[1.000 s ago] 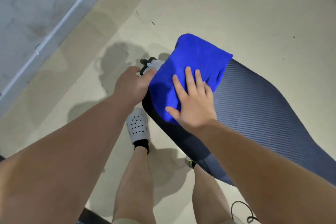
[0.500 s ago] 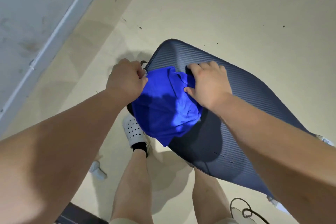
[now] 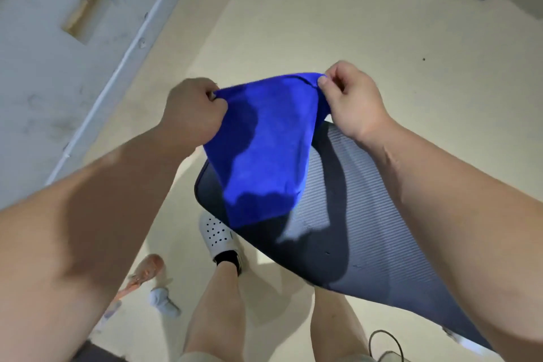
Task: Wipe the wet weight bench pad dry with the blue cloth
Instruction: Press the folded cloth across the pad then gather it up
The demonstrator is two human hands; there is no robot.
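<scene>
Blue cloth [image 3: 264, 153], soft and limp: left hand [image 3: 194, 110] and right hand [image 3: 351, 100] pinch its top corners above the pad [image 3: 367, 214].

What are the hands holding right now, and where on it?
The blue cloth: left hand and right hand each pinch a top corner.

White perforated clog [image 3: 216, 234] on beige floor [image 3: 338, 23]; black cable loop [image 3: 382, 344] near edge

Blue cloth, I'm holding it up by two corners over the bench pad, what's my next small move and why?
Probably lower the blue cloth flat onto the bench pad: the left hand and right hand each pinch a top corner, so it hangs spread above the pad.
</scene>
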